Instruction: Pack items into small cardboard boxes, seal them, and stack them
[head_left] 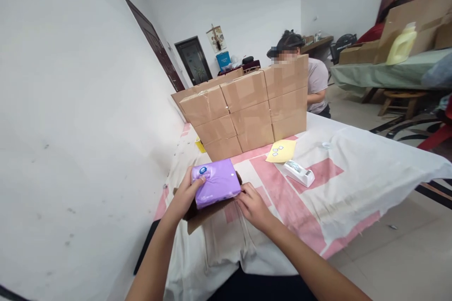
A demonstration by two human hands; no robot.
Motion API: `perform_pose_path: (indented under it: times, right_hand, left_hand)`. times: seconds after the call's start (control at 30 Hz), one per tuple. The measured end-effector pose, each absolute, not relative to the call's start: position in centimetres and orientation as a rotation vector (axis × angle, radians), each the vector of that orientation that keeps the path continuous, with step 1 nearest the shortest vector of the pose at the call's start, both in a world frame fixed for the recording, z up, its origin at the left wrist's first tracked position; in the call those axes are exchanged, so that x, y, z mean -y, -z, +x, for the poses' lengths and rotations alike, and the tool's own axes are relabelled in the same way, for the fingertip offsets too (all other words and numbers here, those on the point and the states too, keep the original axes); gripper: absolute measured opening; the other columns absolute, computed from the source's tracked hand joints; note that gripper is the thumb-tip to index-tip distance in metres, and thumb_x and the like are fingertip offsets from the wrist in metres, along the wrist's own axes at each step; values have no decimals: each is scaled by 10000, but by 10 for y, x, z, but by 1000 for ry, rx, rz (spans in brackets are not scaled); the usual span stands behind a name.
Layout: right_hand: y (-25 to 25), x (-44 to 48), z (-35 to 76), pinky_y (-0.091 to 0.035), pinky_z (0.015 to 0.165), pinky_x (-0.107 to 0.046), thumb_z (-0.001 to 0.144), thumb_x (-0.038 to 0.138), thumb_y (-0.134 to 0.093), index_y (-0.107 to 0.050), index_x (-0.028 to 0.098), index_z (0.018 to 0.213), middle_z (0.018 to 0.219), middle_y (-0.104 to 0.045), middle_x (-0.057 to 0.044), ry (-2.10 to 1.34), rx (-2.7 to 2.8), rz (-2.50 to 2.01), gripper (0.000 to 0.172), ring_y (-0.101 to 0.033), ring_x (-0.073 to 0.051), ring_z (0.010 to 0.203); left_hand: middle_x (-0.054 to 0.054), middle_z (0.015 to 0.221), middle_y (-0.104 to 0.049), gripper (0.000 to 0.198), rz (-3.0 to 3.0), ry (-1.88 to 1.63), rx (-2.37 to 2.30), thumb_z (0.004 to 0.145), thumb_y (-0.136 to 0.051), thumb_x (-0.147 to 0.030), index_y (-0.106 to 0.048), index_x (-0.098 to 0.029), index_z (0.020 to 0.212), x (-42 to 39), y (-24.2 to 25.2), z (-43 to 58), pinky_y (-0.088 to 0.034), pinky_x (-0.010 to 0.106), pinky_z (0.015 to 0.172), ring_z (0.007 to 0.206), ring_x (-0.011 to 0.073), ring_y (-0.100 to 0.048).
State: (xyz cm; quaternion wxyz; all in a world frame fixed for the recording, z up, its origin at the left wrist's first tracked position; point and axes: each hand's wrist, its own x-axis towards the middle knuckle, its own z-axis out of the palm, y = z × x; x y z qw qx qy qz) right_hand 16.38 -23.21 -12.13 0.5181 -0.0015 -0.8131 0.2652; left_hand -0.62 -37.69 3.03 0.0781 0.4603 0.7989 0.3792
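Observation:
A purple soft packet (217, 187) sits in an open brown cardboard box (202, 216) near the table's front edge. My left hand (186, 195) grips the packet's left end, thumb on top. My right hand (252, 206) is curled at the packet's right side, fingers touching the packet and the box flap. The box is mostly hidden under the packet and my hands.
A wall of several taped cardboard boxes (247, 108) stands across the table's far side. A yellow sheet (281, 150) and a white tape dispenser (298, 172) lie on the pink-and-white cloth (353, 183). A person (316, 85) sits behind the boxes. A white wall is close on the left.

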Motion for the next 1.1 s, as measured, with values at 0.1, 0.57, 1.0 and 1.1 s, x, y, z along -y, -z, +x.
perform_pose_path:
  times: [0.1,0.57,1.0,1.1]
  right_hand:
    - [125,235,161,-527,792,-383,969,62,-495,-614,200,1026,1025,-594,-100,-643,1965,-8,191,-541,-236,956]
    - [92,251,188,-541,768,-382,963,61,-527,-651,230,1089,979,-584,-86,-575,1931,-4,245,-565,-224,908]
    - [94,261,215,-530,776,-398,947,58,-490,-671,221,1047,943,-602,-91,-483,1949,-41,263,-573,-230,899]
    - [91,261,228,-523,787,-419,937,79,-508,-678,241,1089,945,-595,-90,-505,1952,-122,280,-570,-241,898]
  left_hand:
    - [83,1102,-713,394,1260,-1150,-2397,927,-460,-520,-548,-217,1162,384,-25,-3,-538,403,950,1090,278,-670]
    - [181,1392,-540,417,1181,-938,-2670,881,-407,-201,-365,-199,1297,378,12,-2,-505,443,1035,1234,248,-620]
    - [127,1726,-65,692,1479,-281,-2730,832,-674,-354,-428,-314,1477,382,14,25,-563,522,933,1247,405,-626]
    - [95,1671,-307,501,1668,-498,-2561,925,-572,-463,-526,-307,1399,394,3,25,-516,452,1058,1275,311,-621]
